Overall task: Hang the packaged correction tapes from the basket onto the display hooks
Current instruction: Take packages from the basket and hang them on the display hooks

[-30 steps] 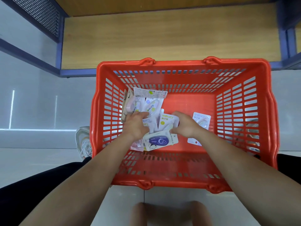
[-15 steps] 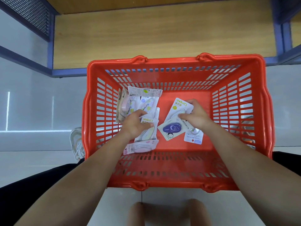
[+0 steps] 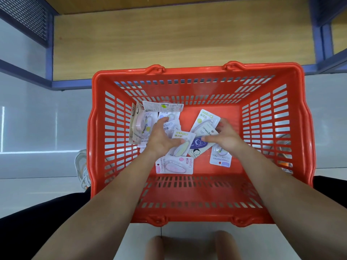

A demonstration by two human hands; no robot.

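Observation:
A red plastic basket [image 3: 197, 69] stands on the floor and holds several packaged correction tapes. My left hand [image 3: 161, 139] rests with spread fingers on a pile of packs [image 3: 142, 124] at the basket's left, its thumb lying on a yellow-green pack [image 3: 181, 149]. My right hand [image 3: 225, 137] curls its fingers over the right edge of a green-dot pack [image 3: 204, 121], with its thumb stretched across a purple pack [image 3: 197, 145]. A pink pack [image 3: 174, 165] and a white pack [image 3: 220, 158] lie loose nearer me. No display hooks are in view.
Beyond the basket is a low wooden shelf board [image 3: 178, 40] in a blue metal frame [image 3: 71, 85]. A white shoe [image 3: 81, 166] shows left of the basket. The floor is pale tile.
My right hand slid a few packs from the pile to the basket's middle and right. My left hand stayed on the left pile, and the packs now lie more spread out.

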